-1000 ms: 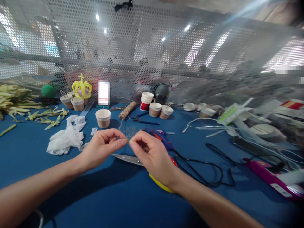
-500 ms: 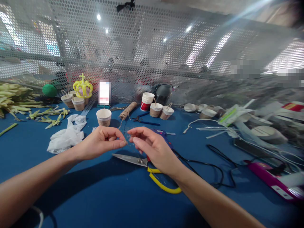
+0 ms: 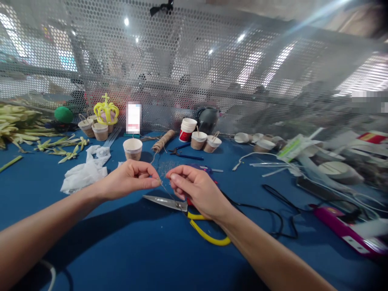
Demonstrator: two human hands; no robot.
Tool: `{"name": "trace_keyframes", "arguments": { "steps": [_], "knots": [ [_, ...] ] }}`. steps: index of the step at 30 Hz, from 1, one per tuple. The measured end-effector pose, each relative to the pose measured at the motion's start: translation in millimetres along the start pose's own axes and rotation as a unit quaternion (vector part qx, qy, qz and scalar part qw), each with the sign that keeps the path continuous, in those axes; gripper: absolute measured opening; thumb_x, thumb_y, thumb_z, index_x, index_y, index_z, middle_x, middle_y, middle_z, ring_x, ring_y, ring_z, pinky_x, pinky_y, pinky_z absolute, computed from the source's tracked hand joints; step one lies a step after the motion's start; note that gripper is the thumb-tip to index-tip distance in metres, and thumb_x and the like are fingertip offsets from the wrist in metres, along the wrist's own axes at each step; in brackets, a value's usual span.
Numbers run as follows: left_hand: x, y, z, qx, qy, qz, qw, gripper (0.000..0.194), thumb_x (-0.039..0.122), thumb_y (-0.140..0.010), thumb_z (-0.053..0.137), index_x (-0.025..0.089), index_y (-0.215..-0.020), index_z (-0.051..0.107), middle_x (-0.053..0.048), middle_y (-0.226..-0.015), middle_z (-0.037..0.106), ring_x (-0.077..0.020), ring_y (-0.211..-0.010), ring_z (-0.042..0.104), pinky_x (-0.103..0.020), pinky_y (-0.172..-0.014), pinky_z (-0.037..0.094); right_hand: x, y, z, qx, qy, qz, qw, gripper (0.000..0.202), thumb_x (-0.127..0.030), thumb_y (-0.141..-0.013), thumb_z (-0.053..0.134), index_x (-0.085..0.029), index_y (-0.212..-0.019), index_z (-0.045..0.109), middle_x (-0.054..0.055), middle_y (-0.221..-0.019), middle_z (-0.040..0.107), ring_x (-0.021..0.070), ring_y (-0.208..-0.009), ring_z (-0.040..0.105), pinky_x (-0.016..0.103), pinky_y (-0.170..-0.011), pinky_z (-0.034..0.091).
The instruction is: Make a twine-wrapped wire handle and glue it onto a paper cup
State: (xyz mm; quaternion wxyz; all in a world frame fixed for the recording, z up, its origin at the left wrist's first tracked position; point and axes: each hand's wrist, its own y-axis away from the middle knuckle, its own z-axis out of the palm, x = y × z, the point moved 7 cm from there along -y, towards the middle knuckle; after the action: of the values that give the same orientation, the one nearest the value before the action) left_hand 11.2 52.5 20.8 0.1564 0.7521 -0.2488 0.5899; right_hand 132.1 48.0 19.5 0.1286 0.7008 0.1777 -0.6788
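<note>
My left hand (image 3: 133,178) is pinched shut on a thin strand of twine (image 3: 169,195), which trails from the fingertips down to the right across the scissors. Close beside it, my right hand (image 3: 194,184) has thumb and forefinger pressed together; whatever is between them is too small to make out. Below both hands lie large scissors (image 3: 165,201) with yellow handles, partly under my right hand. A paper cup (image 3: 132,149) wrapped in brown twine stands just behind my left hand. Behind the hands lies a roll of twine (image 3: 163,140).
Pliers (image 3: 189,156), wrapped cups (image 3: 199,140) and white paper cups (image 3: 188,129) stand toward the perforated screen (image 3: 194,60). Crumpled white material (image 3: 83,178) and pale green plant pieces (image 3: 68,153) lie left. At right are black cable (image 3: 273,208) and a purple power strip (image 3: 342,230).
My right thumb and forefinger have closed from a looser, parted pose into a pinch. The trailing strand shows more clearly below my left fingertips, which have barely moved.
</note>
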Motion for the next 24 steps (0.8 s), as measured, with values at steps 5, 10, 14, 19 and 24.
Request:
{"name": "trace_keyframes", "arguments": {
  "steps": [5, 10, 14, 19, 24],
  "knots": [
    [1, 1, -2.2, -0.003, -0.001, 0.002, 1.0, 0.018, 0.032, -0.072, 0.058, 0.013, -0.07, 0.057, 0.009, -0.046, 0.027, -0.005, -0.046, 0.022, -0.02, -0.044, 0.017, 0, 1, 3, -0.006, 0.025, 0.02, 0.999, 0.023, -0.035, -0.074, 0.056, -0.014, -0.069, 0.052, -0.003, -0.057, 0.05, 0.0026, -0.043, 0.04, 0.017, -0.04, 0.031],
    [1, 1, -2.7, 0.001, -0.002, 0.006, 1.0, 0.019, 0.032, -0.071, 0.058, 0.013, -0.068, 0.057, 0.009, -0.046, 0.026, -0.0049, -0.045, 0.022, -0.02, -0.044, 0.016, 1, 8, 19, -0.089, 0.068, 0.061, 0.992, 0.02, -0.031, -0.069, 0.063, -0.014, -0.071, 0.052, -0.005, -0.054, 0.051, 0.0023, -0.04, 0.04, 0.016, -0.037, 0.032],
    [0, 1, -2.7, 0.032, 0.018, 0.003, 0.999, 0.021, 0.034, -0.071, 0.058, 0.013, -0.068, 0.056, 0.009, -0.046, 0.027, -0.0049, -0.045, 0.021, -0.02, -0.043, 0.015, 0, 10, 24, -0.06, 0.046, 0.04, 0.996, 0.018, -0.028, -0.07, 0.061, -0.015, -0.069, 0.05, -0.005, -0.056, 0.052, 0.0033, -0.04, 0.045, 0.016, -0.037, 0.038],
    [-1, 2, -0.8, 0.051, 0.042, -0.004, 0.998, 0.022, 0.035, -0.071, 0.058, 0.013, -0.069, 0.056, 0.009, -0.046, 0.027, -0.0051, -0.045, 0.02, -0.021, -0.043, 0.015, 5, 10, 28, -0.04, 0.018, 0.017, 0.999, 0.019, -0.028, -0.07, 0.063, -0.016, -0.068, 0.048, -0.004, -0.059, 0.053, 0.0042, -0.043, 0.049, 0.017, -0.04, 0.043],
    [2, 3, 0.4, 0.039, 0.027, -0.01, 0.999, 0.022, 0.035, -0.071, 0.058, 0.013, -0.069, 0.056, 0.009, -0.045, 0.026, -0.005, -0.044, 0.02, -0.021, -0.043, 0.014, -1, 9, 21, -0.023, 0.027, 0.006, 0.999, 0.02, -0.031, -0.073, 0.059, -0.016, -0.079, 0.048, -0.005, -0.055, 0.052, 0.007, -0.047, 0.053, 0.019, -0.043, 0.046]
  ]
}}
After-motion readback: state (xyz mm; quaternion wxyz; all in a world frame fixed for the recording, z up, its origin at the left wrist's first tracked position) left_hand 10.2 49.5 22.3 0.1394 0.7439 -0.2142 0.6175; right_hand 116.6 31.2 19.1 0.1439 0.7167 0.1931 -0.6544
